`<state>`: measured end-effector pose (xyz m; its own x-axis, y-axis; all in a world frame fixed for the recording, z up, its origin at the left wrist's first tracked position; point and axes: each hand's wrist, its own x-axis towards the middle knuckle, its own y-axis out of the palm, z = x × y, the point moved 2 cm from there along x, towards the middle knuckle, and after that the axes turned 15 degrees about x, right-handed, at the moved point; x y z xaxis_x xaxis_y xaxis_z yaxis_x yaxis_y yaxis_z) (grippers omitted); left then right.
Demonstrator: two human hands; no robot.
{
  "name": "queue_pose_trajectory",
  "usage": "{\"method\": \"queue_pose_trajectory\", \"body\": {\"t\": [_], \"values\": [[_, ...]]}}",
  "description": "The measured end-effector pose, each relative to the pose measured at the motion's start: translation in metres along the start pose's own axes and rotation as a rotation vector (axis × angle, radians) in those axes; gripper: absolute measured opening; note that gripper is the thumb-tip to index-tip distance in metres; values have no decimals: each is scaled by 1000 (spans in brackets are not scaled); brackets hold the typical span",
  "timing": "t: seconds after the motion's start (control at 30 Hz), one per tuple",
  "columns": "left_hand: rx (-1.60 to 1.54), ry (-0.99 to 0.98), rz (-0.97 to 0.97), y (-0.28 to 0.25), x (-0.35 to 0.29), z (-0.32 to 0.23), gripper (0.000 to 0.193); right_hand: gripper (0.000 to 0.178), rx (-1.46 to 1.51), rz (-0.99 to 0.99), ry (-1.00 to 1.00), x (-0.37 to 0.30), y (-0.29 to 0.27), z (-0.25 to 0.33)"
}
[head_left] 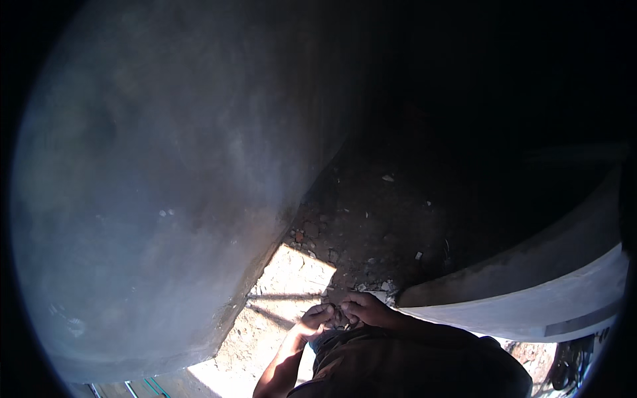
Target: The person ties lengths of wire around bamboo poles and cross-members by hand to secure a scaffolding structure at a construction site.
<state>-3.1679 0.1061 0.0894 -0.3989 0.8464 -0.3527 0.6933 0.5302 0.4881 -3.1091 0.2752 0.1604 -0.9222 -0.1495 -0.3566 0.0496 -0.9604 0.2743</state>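
Examining the head view, we find both bare hands close together near six o'clock, in front of a dark cloth top (424, 365). The left hand (317, 314), partly sunlit, has its fingers curled inward; the right hand (360, 308), in shade, is bent with its fingers toward the left one. We cannot tell whether either pinches anything. Nearest to them, we record dark brown stony ground (371, 245) just beyond the fingers, with small pale rubble pieces (385, 287) at five o'clock, near the right hand. Sunlit pale ground (292, 270) lies between six and seven o'clock. A large, smooth grey surface (166, 186) fills nine o'clock; a white curved-looking band (517, 312) stands at four.
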Motion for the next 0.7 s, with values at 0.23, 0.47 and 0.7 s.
{"method": "queue_pose_trajectory", "body": {"t": [0.23,0.47,0.7], "values": [[349,312,-254,-17,10,-34,32,15,834,4,265,46,-16,-24],[793,344,-472,-15,35,-60,30,11,1081,69,382,84,-44,-1],[1270,423,-577,14,145,-123,21,12,1276,130,163,103,-133,34]]}}
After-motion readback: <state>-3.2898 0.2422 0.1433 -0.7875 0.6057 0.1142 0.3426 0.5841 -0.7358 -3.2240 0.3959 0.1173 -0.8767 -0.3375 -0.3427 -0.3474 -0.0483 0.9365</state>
